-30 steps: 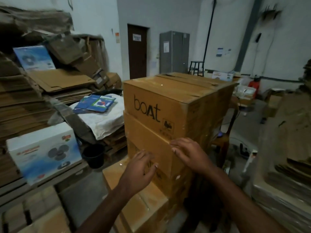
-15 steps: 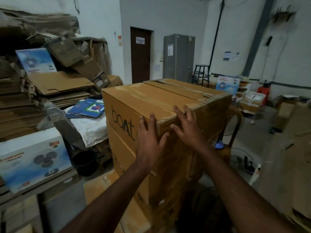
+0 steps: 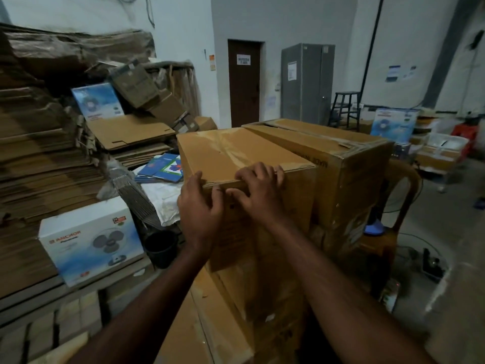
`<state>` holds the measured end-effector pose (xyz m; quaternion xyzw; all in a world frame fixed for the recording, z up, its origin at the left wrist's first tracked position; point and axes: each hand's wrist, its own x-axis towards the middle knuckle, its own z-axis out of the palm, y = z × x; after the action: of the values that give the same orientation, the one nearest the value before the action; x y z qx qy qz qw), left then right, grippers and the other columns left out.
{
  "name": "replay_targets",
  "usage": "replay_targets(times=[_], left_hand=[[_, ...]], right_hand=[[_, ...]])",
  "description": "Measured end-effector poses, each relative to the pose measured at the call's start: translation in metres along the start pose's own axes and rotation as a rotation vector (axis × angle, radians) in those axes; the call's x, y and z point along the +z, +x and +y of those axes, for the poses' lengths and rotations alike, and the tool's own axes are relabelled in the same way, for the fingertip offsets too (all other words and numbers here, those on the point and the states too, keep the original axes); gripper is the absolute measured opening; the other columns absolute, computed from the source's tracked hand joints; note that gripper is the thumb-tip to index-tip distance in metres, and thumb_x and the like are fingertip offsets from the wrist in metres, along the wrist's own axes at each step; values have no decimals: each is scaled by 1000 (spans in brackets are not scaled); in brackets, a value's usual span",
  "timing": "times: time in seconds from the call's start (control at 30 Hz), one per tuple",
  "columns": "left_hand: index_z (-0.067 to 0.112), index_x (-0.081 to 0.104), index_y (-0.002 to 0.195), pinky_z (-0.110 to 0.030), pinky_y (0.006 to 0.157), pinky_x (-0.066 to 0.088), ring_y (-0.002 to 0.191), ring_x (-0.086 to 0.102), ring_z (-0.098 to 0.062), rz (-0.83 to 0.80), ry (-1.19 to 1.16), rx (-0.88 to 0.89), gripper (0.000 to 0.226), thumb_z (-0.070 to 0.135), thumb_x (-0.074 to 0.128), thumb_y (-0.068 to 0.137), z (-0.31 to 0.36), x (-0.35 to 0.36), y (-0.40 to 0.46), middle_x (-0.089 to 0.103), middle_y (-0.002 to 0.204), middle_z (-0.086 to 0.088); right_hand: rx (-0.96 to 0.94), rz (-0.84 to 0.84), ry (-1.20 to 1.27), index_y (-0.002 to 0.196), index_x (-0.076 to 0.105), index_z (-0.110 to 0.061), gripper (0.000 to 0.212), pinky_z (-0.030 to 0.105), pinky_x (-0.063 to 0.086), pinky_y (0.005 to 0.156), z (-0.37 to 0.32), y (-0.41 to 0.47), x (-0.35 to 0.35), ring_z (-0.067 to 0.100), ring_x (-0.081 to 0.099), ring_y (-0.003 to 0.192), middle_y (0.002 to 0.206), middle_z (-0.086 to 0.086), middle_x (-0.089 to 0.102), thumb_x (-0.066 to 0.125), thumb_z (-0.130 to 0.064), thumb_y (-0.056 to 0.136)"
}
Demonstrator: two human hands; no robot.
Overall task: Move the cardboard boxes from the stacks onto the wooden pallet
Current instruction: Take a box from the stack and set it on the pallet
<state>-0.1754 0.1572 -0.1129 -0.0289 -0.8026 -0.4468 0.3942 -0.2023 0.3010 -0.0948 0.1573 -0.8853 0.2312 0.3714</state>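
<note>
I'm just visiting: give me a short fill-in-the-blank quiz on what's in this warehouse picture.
1. Both hands, left hand and right hand, grip the near top edge of a brown ____ box.
2. The white box at the left shows a picture of a ____.
3. The door in the far wall is ____.

Missing words: cardboard; fan; closed

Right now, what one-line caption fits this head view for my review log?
Both hands, left and right, curl over the near top edge of the top cardboard box on a stack.
</note>
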Motion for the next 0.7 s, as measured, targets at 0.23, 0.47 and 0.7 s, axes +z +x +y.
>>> replay_targets(times=[0.23, 0.47, 0.7], left_hand=[[18, 51, 128, -49, 88, 57, 101, 65, -23, -91, -250, -467, 88, 85, 49, 71, -12, 0, 9, 63, 118, 1], [16, 42, 137, -53, 96, 52, 109, 60, -33, -188, -406, -731, 101, 82, 49, 61, -2, -3, 10, 57, 127, -12], [20, 44, 143, -55, 89, 50, 114, 61, -40, -371, -634, -1070, 76, 70, 48, 87, 9, -12, 16, 63, 130, -16]], right_hand=[[274, 277, -19, 116, 59, -26, 38, 58, 25, 112, 19, -3, -9, 23, 45, 124, 126, 4, 54, 49, -53, 92], [744, 94, 90, 141, 37, -20, 60, 38, 43, 88, 52, 25, -43, 31, 33, 136, 149, 10, 33, 65, -38, 91], [1209, -21, 854, 153, 21, -23, 129, 67, 31, 109, 72, 19, -41, 37, 43, 136, 156, 11, 36, 84, -72, 51]])
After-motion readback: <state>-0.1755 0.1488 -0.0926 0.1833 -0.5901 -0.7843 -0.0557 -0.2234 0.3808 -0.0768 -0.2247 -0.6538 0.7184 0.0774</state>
